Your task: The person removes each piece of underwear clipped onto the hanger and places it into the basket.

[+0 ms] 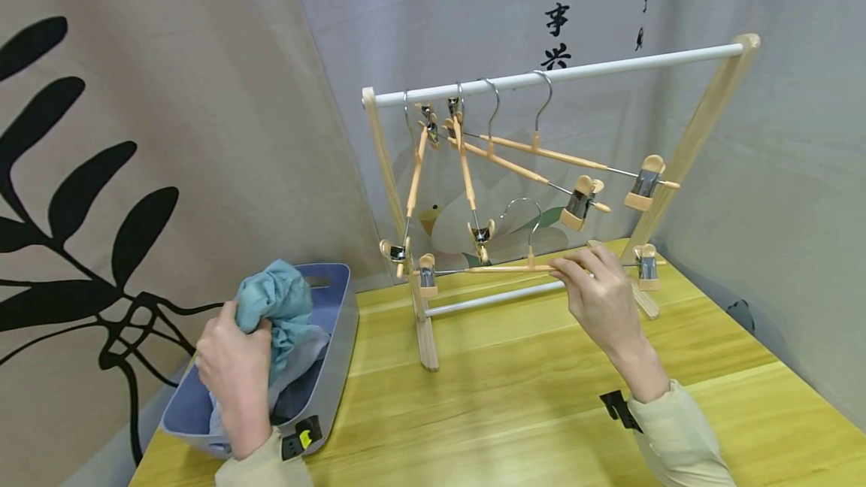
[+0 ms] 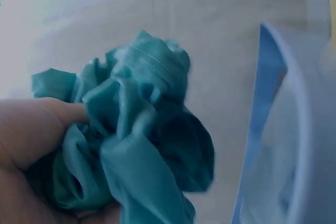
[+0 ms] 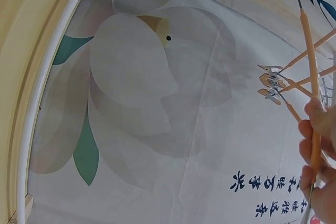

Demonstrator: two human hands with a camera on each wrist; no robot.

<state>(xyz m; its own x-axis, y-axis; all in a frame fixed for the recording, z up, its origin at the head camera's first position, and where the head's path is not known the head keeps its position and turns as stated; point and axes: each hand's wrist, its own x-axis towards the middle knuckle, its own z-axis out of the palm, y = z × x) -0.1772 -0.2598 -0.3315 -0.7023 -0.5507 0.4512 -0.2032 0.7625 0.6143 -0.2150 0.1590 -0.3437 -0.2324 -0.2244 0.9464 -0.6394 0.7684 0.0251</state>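
My left hand (image 1: 234,370) grips a crumpled teal cloth (image 1: 274,295) above a blue plastic basket (image 1: 341,352). In the left wrist view the teal cloth (image 2: 147,124) bunches up between thumb and fingers, with the basket wall (image 2: 299,129) to its right. My right hand (image 1: 602,299) holds a wooden clip hanger (image 1: 507,269) by its bar, in front of the rack and below the other hangers. That hanger's hook points up and its clips (image 1: 647,267) carry nothing. The right wrist view shows fingers curled round the hanger's bar (image 3: 315,145).
A wooden rack with a white top rail (image 1: 609,66) stands on the yellow wooden table (image 1: 473,397). Several clip hangers (image 1: 514,164) hang from the rail, crowded toward its left. More cloth, grey (image 1: 301,359) and dark, lies in the basket. A patterned curtain (image 1: 203,96) hangs behind.
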